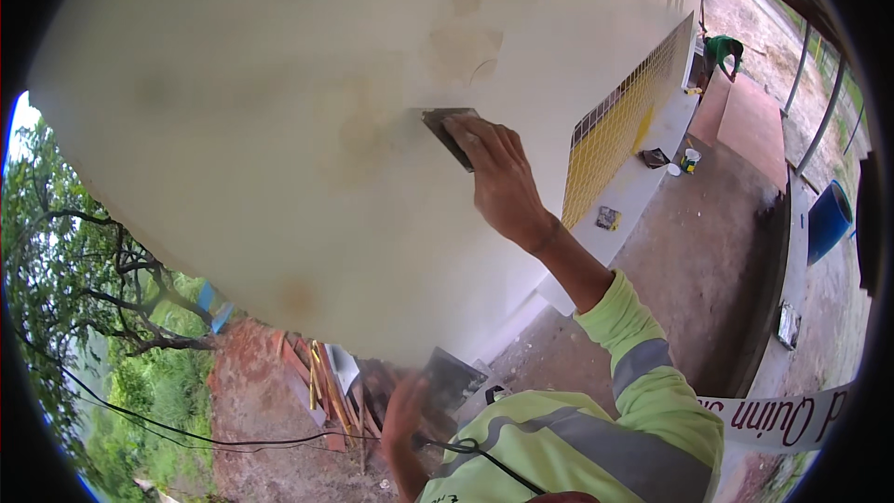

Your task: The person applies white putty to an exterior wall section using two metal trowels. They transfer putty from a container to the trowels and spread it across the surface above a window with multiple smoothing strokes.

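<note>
The left hand (402, 412), low down and blurred, is beside a dark flat plate (453, 378); whether its fingers are closed on it, I cannot tell. Farther up, the right hand (500, 172) has its fingers bent firmly over a dark flat blade (451, 140), which lies against the pale, patchily stained wall (251, 177). To the right is a yellow grille (622, 116); well beyond, a person in green (724, 49) bends over reddish boards (752, 126).

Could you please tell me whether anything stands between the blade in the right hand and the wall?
Nothing visible does: the blade, held in the right hand, appears to have an edge against the wall.
</note>
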`<action>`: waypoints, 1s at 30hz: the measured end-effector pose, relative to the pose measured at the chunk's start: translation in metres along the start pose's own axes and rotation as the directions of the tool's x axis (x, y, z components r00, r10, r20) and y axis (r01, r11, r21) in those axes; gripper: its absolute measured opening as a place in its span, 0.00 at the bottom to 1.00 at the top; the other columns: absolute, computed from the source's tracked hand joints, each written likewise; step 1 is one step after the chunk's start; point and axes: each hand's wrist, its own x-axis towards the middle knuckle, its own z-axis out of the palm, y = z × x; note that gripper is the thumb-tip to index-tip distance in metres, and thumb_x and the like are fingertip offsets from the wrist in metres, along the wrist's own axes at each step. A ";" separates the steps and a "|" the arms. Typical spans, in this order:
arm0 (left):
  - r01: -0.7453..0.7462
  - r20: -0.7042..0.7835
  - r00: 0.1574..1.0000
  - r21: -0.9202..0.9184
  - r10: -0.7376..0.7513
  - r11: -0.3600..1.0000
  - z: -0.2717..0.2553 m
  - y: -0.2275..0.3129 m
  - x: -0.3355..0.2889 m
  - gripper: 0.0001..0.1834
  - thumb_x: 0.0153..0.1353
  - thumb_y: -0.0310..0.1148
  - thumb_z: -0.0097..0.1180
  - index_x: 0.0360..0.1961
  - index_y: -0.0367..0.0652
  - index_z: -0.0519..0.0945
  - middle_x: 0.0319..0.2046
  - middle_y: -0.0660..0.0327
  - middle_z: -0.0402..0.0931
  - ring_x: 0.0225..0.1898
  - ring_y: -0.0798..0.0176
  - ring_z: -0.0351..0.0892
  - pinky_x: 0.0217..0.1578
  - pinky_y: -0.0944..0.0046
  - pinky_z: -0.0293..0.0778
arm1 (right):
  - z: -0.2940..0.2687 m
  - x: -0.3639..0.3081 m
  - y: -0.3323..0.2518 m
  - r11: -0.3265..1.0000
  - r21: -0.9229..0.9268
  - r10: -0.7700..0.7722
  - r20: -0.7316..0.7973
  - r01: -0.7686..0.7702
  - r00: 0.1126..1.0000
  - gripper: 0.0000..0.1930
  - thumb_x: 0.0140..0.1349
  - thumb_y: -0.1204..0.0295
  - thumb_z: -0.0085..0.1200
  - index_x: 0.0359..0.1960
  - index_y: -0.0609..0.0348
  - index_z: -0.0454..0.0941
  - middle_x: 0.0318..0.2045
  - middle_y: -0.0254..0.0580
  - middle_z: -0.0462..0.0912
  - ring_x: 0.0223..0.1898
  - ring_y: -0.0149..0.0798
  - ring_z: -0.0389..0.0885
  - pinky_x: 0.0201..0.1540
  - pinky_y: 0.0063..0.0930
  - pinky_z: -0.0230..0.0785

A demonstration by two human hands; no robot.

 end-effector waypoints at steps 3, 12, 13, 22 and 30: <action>0.058 -0.011 0.998 -0.034 -0.059 0.998 0.001 0.002 -0.004 0.20 0.71 0.39 0.51 0.53 0.32 0.77 0.47 0.52 0.80 0.49 0.58 0.76 0.53 0.61 0.69 | -0.034 0.034 0.034 0.996 -0.055 0.064 -0.198 -0.077 0.978 0.28 0.57 0.89 0.45 0.62 0.62 0.71 0.57 0.49 0.76 0.59 0.51 0.73 0.63 0.42 0.64; -0.009 0.028 1.000 -0.023 0.009 1.000 0.003 -0.015 0.003 0.20 0.72 0.41 0.52 0.53 0.33 0.77 0.37 0.66 0.73 0.41 0.70 0.70 0.44 0.69 0.67 | -0.005 0.005 0.047 0.999 -0.034 0.039 -0.114 -0.043 0.993 0.31 0.54 0.91 0.45 0.62 0.62 0.69 0.56 0.48 0.75 0.57 0.51 0.73 0.61 0.44 0.63; -0.028 0.030 0.999 0.003 0.028 1.000 0.004 -0.011 0.004 0.20 0.72 0.41 0.52 0.52 0.34 0.77 0.37 0.66 0.73 0.40 0.70 0.69 0.43 0.69 0.67 | -0.005 -0.008 0.037 0.998 -0.019 0.063 -0.063 -0.065 0.996 0.31 0.53 0.91 0.45 0.62 0.61 0.69 0.56 0.48 0.75 0.57 0.51 0.73 0.62 0.44 0.63; -0.036 0.071 0.997 0.036 0.034 0.999 0.008 -0.013 0.008 0.18 0.72 0.39 0.50 0.52 0.34 0.77 0.37 0.65 0.74 0.41 0.69 0.70 0.45 0.68 0.67 | -0.032 -0.093 0.019 0.484 0.494 0.713 0.256 -0.722 0.653 0.15 0.70 0.77 0.45 0.56 0.67 0.75 0.48 0.44 0.81 0.49 0.37 0.77 0.56 0.28 0.66; -0.015 0.027 1.000 0.020 0.015 1.000 0.002 -0.018 -0.005 0.18 0.72 0.38 0.50 0.54 0.34 0.77 0.39 0.66 0.74 0.42 0.70 0.70 0.45 0.69 0.67 | -0.017 0.002 0.016 0.963 0.205 0.226 -0.249 -0.177 0.942 0.27 0.59 0.89 0.41 0.63 0.63 0.69 0.58 0.51 0.74 0.58 0.49 0.73 0.61 0.38 0.65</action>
